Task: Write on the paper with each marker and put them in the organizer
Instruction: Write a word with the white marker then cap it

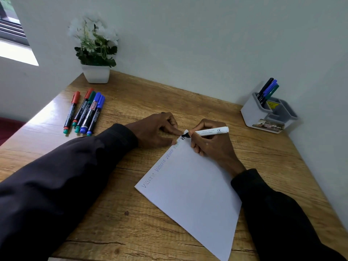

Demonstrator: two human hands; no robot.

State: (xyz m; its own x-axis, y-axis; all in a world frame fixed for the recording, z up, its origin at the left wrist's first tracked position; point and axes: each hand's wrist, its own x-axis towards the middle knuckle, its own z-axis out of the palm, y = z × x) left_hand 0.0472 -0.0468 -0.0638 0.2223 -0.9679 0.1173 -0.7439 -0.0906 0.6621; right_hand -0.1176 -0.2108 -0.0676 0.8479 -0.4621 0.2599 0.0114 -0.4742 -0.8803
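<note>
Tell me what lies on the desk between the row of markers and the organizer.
In the head view, both hands: the left hand pinning the paper, the right hand writing with a white marker.

The paper (192, 189) lies tilted on the desk (131, 223), and everything else is placed from it. The left hand (156, 130) rests at its far corner, fingers (177, 131) touching the edge. The right hand (212, 142) lies on the far part of the paper, with a marker (207, 132) tip down at that corner, just beside the left fingers. Five markers (82, 112) lie side by side well to the paper's far left. Behind them stands a plant (96, 49) against the wall. The organizer (267, 113) stands to the paper's far right with pens (267, 89) upright in its rear compartment.
</note>
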